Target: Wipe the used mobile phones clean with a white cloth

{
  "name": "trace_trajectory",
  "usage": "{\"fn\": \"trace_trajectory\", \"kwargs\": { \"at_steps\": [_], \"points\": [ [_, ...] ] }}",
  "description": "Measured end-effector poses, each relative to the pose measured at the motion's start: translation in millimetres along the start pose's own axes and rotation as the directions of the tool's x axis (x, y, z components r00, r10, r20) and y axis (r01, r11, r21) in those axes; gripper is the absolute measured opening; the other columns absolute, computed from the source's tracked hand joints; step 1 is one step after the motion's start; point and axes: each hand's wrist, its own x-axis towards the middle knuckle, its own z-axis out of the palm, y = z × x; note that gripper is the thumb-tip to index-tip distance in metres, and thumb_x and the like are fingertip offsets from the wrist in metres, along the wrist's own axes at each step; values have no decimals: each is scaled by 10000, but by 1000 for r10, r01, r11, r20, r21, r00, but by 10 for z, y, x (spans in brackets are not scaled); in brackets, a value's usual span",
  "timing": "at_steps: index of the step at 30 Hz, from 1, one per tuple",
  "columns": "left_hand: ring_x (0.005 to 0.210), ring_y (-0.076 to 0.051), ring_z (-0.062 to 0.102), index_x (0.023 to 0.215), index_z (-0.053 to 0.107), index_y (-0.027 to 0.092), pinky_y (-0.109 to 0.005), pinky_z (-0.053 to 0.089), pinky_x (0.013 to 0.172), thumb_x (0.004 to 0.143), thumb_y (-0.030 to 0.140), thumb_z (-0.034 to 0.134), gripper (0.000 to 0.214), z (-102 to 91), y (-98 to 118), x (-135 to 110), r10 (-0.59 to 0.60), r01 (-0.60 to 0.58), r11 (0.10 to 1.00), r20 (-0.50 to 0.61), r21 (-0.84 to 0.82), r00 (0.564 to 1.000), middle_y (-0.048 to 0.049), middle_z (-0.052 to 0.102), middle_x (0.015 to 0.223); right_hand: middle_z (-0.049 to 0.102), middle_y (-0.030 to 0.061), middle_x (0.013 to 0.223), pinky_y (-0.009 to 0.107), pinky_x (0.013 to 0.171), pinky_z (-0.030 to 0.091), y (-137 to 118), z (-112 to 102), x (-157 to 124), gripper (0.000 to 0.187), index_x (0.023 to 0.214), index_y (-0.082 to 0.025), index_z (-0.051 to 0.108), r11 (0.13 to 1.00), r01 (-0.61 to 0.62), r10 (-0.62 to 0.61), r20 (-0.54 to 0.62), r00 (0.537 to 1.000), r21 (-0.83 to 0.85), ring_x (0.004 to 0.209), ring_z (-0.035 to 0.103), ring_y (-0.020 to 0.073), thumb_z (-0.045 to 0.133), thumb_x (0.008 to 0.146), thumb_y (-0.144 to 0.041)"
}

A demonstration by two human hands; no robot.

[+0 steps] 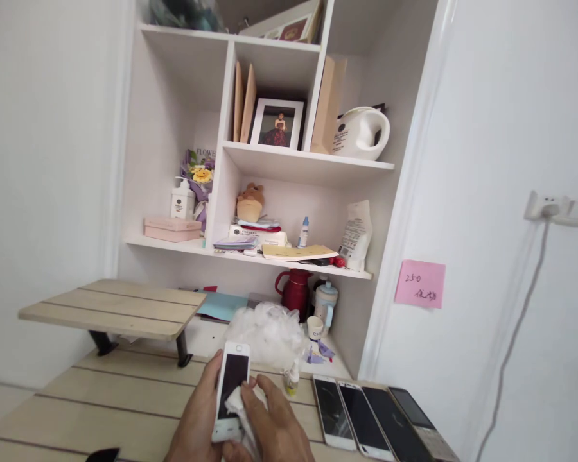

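My left hand (198, 417) grips a white smartphone (231, 378) from its left side and holds it upright over the wooden desk (101, 410). My right hand (274, 423) presses a crumpled white wipe (236, 404) against the lower part of the phone's dark screen. A tiny bottle (292, 380) with a yellow-green base stands just right of my hands. Several more phones lie side by side at the lower right, starting with a white one (332, 410).
A small wooden riser (115, 309) stands on the desk at left. A bundle of clear plastic (270, 330) lies behind my hands. White shelves (293, 163) hold a photo frame, boxes, bottles, a red jug (295, 292). A pink note (420, 283) and a socket (551, 208) are on the right wall.
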Motion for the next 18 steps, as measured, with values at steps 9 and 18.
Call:
{"fn": "trace_trajectory", "kwargs": {
  "at_steps": [9,18],
  "points": [
    [566,-188,682,882,715,180,-236,509,524,798,183,689,89,106,50,-104,111,-105,988,-54,111,992,1,709,631,738,78,874,270,706,523,-8,-314,130,380,1250,-249,641,980,-90,73,99,992,175,765,730,229,441,928,-213],
    [513,-196,675,756,671,159,-281,536,534,854,374,697,238,83,-33,-89,-223,225,974,113,-5,968,-17,692,588,715,0,809,218,640,443,-135,-364,165,125,905,-266,637,980,-140,117,159,980,140,712,698,176,518,886,-236]
  ]
}}
